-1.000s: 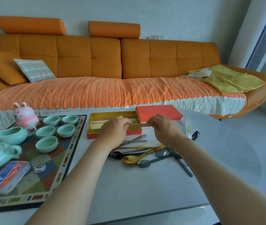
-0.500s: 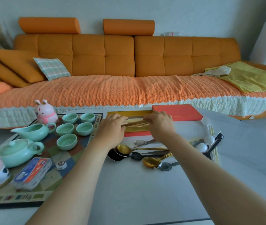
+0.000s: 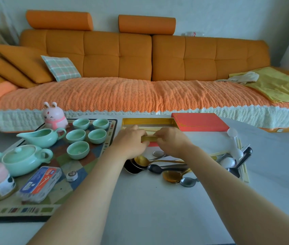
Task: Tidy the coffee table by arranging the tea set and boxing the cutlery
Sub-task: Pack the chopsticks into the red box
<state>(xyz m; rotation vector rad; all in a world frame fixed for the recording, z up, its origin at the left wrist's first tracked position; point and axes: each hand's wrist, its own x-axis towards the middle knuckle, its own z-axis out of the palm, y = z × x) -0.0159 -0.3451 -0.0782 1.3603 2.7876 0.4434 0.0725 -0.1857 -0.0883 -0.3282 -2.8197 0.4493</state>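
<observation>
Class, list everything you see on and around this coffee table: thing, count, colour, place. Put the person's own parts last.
Cups: five, pale green, on the mat.
Teapot: one, pale green, mat's left.
Pitcher: one, pale green, behind the teapot.
Rabbit figure: one, pink, mat's far edge.
Mat: one, patchwork, table's left.
Box: one, gold inside, open, table's far side.
Lid: one, red, right of the box.
Spoons: several, gold, silver and black, heaped near the hands.
Sofa: one, orange, behind the table.
Cloth: one, yellow, sofa's right.
Left hand: at the box's near wall, grip unclear.
Right hand: likewise.
</observation>
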